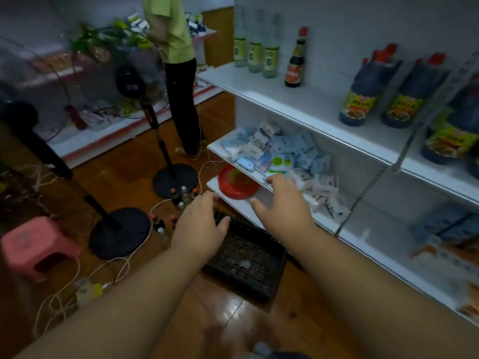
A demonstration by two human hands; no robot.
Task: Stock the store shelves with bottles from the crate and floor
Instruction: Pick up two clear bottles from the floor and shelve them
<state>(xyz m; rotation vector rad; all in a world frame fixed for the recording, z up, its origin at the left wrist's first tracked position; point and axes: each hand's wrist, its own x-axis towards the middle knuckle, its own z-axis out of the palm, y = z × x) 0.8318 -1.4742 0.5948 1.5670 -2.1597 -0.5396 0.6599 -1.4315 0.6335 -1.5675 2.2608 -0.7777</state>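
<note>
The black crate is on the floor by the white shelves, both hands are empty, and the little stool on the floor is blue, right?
Almost. The stool is pink, not blue, as the head view shows. The rest holds: the black crate sits on the floor beside the white shelves, and the left hand and right hand both reach forward holding nothing.

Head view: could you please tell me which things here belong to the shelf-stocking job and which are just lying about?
Job: black crate, small bottles on the floor, white shelves, both hands, left and right.
Lying about: pink stool, fan bases, red plate, white cables.
</note>
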